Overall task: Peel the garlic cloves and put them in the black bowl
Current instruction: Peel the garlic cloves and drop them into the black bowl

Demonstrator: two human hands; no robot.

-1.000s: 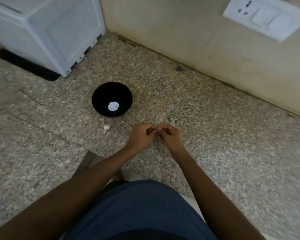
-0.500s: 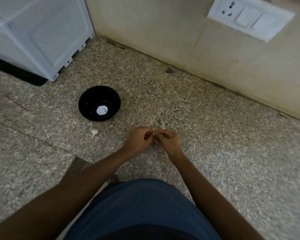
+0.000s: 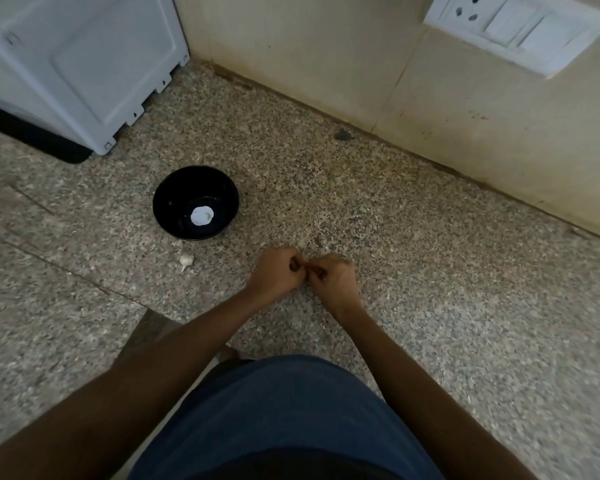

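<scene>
Both the left hand (image 3: 274,273) and right hand (image 3: 331,277) are curled shut, fingertips meeting, apparently peeling a hidden clove; next it goes left into the glossy round black bowl (image 3: 174,195) on the speckled granite surface (image 3: 430,271)

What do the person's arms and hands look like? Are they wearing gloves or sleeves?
No gloves and no sleeves show. Both forearms are bare from the bottom edge of the picture up to the wrists. The left hand and right hand are bare too, with no ring, watch or bracelet visible. Below the arms there is dark blue clothing.
</scene>
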